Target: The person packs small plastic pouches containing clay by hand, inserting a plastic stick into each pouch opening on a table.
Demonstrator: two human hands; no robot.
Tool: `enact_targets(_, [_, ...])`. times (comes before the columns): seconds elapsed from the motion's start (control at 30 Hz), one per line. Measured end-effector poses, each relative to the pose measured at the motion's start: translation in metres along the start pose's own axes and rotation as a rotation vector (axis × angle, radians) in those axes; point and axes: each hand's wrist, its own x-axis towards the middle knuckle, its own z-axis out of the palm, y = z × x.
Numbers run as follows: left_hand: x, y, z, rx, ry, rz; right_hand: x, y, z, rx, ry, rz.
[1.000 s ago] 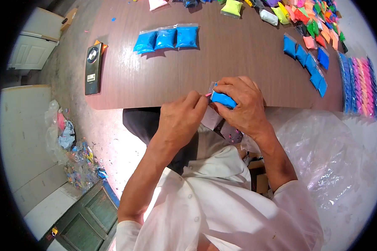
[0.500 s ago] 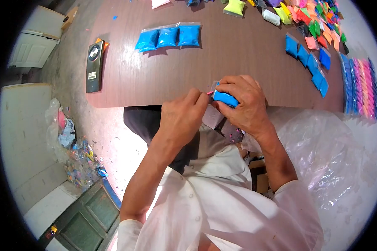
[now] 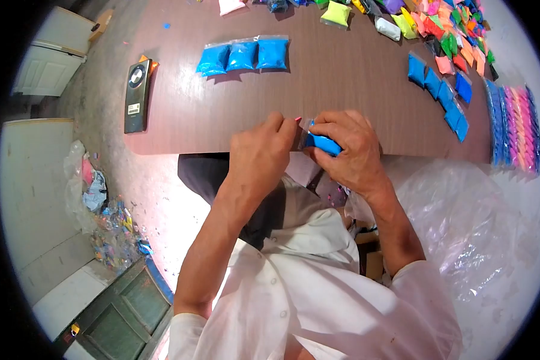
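Blue filled sachet (image 3: pixel 326 145): held at the near edge of the bench (image 3: pixel 180 114), in front of the person's torso; whether it bears on the surface cannot be determined. Right hand (image 3: pixel 348 147): fingers curled over the top, thumb beneath, gripping the sachet by its filled body. Its clear film end (image 3: pixel 306 127) projects toward the left hand (image 3: pixel 259 153), which is closed in a pinch on a small pink item (image 3: pixel 298 120). Only the tip of that item shows, so its type is not confirmed, nor is contact between the left fingertips and the film.

Handling assessment: the step appears to be work on the film end. The right grip should be firm enough to prevent twisting, yet light enough not to drive the soft filling toward that end. The film is best kept flat and unwrinkled, with the left fingertips working close to it and the pull directed along the film, clear of the filled part. Right fingertips should be kept out of the pink item's path.

Surroundings: three blue sachets (image 3: pixel 242 55) lie side by side beyond the hands, a smartphone (image 3: pixel 136 99) to their left, and further blue sachets (image 3: pixel 433 82) to the right, near a multicoloured sachet pile (image 3: pixel 456 30).
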Motion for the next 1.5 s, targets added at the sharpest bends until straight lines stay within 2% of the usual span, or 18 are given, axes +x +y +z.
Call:
enact_targets(0.17, [-0.011, -0.001, -0.004, -0.067, -0.009, -0.116, -0.003, 0.004, -0.003, 0.031, -0.037, 0.014])
enact_targets(0.27, [-0.017, 0.004, -0.008, -0.227, 0.005, -0.171, -0.004, 0.007, 0.000, 0.027, -0.034, 0.021])
enact_targets(0.33, [-0.017, 0.003, -0.006, -0.471, 0.047, -0.228, -0.005, 0.011, 0.002, 0.022, 0.001, -0.012])
enact_targets(0.37, [-0.017, 0.003, -0.007, -0.474, 0.053, -0.234, -0.005, 0.012, 0.002, 0.020, -0.005, -0.017])
enact_targets(0.43, [-0.015, 0.002, -0.010, -0.652, -0.022, -0.300, -0.005, 0.013, 0.002, 0.024, -0.009, -0.029])
enact_targets(1.5, [-0.009, -0.007, -0.006, -0.754, -0.139, -0.342, -0.006, 0.013, 0.002, 0.016, -0.005, -0.035])
